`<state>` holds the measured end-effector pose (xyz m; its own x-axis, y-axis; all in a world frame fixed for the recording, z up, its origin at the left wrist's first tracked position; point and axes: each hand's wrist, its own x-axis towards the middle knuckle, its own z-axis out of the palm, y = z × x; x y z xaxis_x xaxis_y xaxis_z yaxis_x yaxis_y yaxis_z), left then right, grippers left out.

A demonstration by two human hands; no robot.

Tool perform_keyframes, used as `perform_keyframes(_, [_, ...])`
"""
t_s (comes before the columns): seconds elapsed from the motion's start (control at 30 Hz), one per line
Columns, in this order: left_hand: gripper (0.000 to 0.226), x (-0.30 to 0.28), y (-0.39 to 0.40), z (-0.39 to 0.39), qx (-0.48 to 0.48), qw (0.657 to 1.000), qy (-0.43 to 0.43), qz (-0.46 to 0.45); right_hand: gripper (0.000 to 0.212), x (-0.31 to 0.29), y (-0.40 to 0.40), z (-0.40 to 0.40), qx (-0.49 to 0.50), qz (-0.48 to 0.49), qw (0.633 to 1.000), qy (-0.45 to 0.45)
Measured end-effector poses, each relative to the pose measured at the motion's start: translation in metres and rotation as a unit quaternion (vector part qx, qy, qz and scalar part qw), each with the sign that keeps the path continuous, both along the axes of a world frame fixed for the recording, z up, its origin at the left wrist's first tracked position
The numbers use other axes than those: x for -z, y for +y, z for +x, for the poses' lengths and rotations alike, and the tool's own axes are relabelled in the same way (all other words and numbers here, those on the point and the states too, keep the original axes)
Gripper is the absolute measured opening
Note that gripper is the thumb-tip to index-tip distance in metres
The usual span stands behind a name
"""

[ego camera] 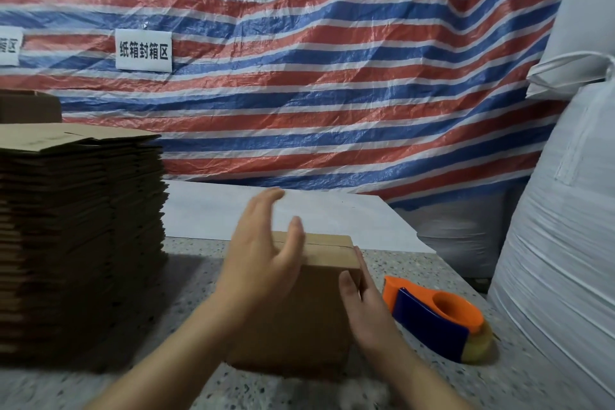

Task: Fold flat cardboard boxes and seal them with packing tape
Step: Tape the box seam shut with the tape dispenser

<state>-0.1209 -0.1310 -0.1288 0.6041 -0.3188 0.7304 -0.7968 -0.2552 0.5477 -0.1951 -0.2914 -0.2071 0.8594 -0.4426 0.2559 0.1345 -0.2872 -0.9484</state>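
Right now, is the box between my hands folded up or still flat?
Folded up. The box stands as a block on the counter, top flaps closed along a seam; whether tape covers it, cannot tell.

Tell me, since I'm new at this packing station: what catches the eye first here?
The red, white and blue striped tarp fills the background. In front, both hands flank a folded cardboard box. A tall stack of flat cartons stands left, an orange tape dispenser right.
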Motion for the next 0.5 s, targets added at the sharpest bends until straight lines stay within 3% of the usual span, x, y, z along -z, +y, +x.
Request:
perform_keyframes(0.07, [0.067,0.020,0.025,0.011,-0.031,0.996,0.067,-0.047,0.087,0.002,-0.001,-0.002,-0.002,0.020,1.000,0.020])
perform_keyframes(0.13, [0.076,0.040,0.040,0.015,0.009,0.977,0.205,-0.055,0.085,0.008,0.001,-0.002,0.013,0.004,0.999,0.050])
perform_keyframes(0.2, [0.061,0.056,0.043,0.014,0.075,0.941,0.319,-0.078,0.081,0.014,0.004,-0.004,0.035,-0.002,0.996,0.078])
perform_keyframes(0.27, [0.051,0.064,0.044,0.014,0.094,0.927,0.353,-0.084,0.080,0.020,0.006,-0.003,0.050,0.006,0.993,0.106])
perform_keyframes(0.4, [0.064,0.070,0.047,0.020,0.106,0.917,0.374,-0.085,0.081,0.025,0.009,0.000,0.062,0.009,0.986,0.153])
perform_keyframes(0.5, [0.052,0.076,0.051,0.016,0.116,0.906,0.397,-0.084,0.079,0.024,0.006,0.000,0.059,0.012,0.979,0.197])
